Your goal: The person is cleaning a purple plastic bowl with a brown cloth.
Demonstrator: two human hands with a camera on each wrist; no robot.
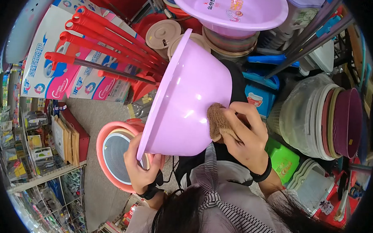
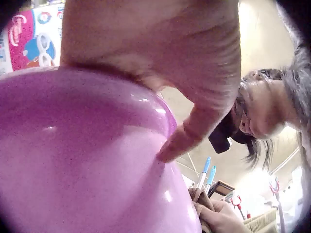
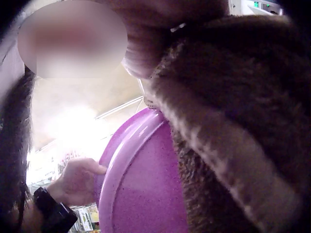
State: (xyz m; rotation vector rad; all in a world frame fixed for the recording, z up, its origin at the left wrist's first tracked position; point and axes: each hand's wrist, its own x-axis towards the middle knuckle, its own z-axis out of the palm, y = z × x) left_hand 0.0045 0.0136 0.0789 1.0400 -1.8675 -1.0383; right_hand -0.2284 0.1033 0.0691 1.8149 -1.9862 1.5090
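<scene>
A light purple plastic basin (image 1: 187, 100) is tipped on its side in front of the body, its rim facing left and its base facing right. My left hand (image 1: 142, 166) grips the rim at the lower edge, and in the left wrist view the thumb (image 2: 182, 138) lies along the basin's outer wall (image 2: 92, 160). Bunched in my right hand (image 1: 249, 138) is a brown fuzzy cloth (image 1: 218, 122), pressed against the basin near its base. The cloth (image 3: 243, 111) fills much of the right wrist view, beside the basin's base (image 3: 150, 189).
Another purple basin (image 1: 257, 15) tops a stack at the back. Red poles (image 1: 110, 46) lean over printed boxes (image 1: 38, 68) at left. A coral basin (image 1: 104, 148) holding a grey strainer stands below left. Stacked tubs (image 1: 348, 123) and a green box (image 1: 282, 160) are at right.
</scene>
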